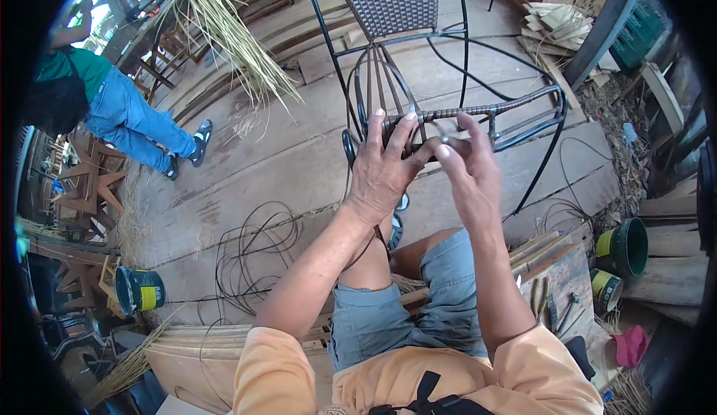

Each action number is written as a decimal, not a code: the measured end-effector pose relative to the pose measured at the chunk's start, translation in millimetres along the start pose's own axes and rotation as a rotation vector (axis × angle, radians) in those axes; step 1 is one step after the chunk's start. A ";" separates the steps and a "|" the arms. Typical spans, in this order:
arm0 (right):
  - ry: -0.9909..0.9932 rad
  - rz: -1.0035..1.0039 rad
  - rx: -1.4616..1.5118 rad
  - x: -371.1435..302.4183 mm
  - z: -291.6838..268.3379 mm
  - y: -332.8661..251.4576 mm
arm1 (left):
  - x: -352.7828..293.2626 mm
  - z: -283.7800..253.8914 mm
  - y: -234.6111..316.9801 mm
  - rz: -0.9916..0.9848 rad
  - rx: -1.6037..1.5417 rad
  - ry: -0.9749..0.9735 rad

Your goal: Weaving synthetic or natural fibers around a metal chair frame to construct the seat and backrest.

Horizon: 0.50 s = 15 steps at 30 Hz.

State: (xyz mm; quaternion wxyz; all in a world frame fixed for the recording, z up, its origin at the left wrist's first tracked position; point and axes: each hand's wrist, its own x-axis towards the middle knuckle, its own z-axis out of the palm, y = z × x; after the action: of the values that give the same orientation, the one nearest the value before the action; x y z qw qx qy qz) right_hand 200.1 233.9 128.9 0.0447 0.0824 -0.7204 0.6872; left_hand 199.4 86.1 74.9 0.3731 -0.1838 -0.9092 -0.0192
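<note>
A chair with a black metal frame (529, 142) stands before me, its back panel (396, 0) woven in dark strips. Brown flat strips (379, 79) run lengthwise through its seat opening, and similar strip is wound tightly round the seat rail (497, 107). My left hand (373, 176) grips the near left part of this rail, two fingers laid over the strips and the thumb reaching right. Close beside it, my right hand (476, 180) is bent with thumb and forefinger near a tiny shiny spot; what it holds is hard to make out.
Loose dark strip (254, 254) lies coiled on the plank floor at left. Pliers (539, 295) and other tools rest on a wooden bench at right, near buckets (624, 247). A person in jeans (134, 127) stands far left, near a hanging bundle of pale fibres (235, 34).
</note>
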 end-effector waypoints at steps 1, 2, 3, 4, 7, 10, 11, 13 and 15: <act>-0.032 0.022 0.162 -1.4 -4.1 -8.2 | -1.4 3.5 0.8 0.001 -0.017 -0.003; -0.084 0.052 0.338 -4.2 -2.0 -14.7 | -7.0 1.6 -4.8 -0.007 -0.016 -0.018; 0.080 -0.230 0.093 -14.0 -7.6 -28.1 | -8.3 -1.5 -7.2 -0.006 -0.065 -0.019; -0.023 -0.173 0.436 -30.2 -34.0 -61.6 | 1.6 -7.4 -1.8 -0.027 -0.056 -0.030; -0.056 -0.314 0.795 -64.8 -76.9 -107.3 | 4.9 -17.3 9.7 -0.037 -0.030 0.000; 0.082 0.071 0.789 -90.6 -100.3 -78.4 | -10.2 -41.4 41.7 -0.290 -0.201 -0.005; -0.001 0.147 0.793 -102.4 -111.1 -68.8 | -19.1 -33.8 61.3 -0.402 -0.508 0.055; -0.091 0.350 0.828 -121.2 -116.6 -42.9 | -31.1 -30.8 86.8 -0.804 -1.143 -0.074; -0.082 0.517 0.836 -130.1 -119.2 -17.9 | -27.1 -17.5 84.4 -1.312 -1.735 -0.031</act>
State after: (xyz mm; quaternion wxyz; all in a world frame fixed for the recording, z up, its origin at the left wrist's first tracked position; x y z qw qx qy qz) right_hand 325.3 359.6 129.6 -0.1924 -0.0611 -0.3812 0.9022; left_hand 258.3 153.0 60.3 0.0215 0.1364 -0.5116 -0.8481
